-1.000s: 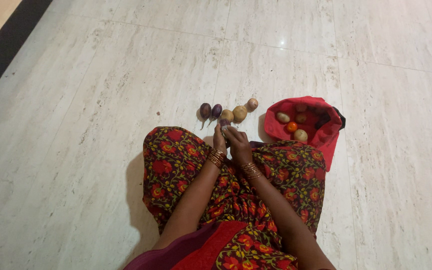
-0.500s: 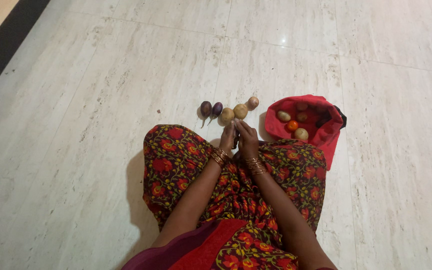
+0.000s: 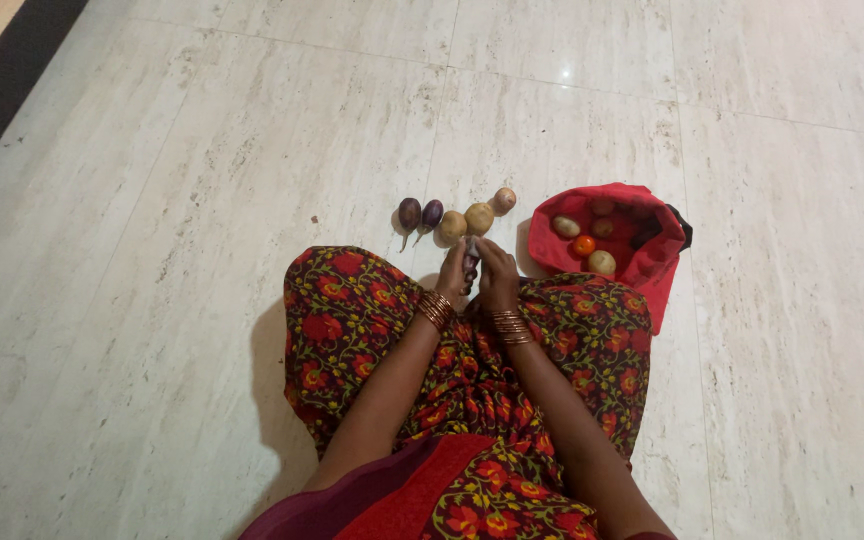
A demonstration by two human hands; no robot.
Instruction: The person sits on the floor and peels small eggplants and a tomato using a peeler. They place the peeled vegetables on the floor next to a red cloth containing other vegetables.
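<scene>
1. A pale, veined marble-tile floor fills the room, with a dark strip along its far left edge.
2. The left hand and right hand meet over a floral red skirt, bangled wrists close, fingers closed together around a small purplish vegetable; the grip hides most of it.
3. Just beyond the grip lie two purple brinjals and three tan potatoes; to its right, an open red cloth bag holds more vegetables.
</scene>
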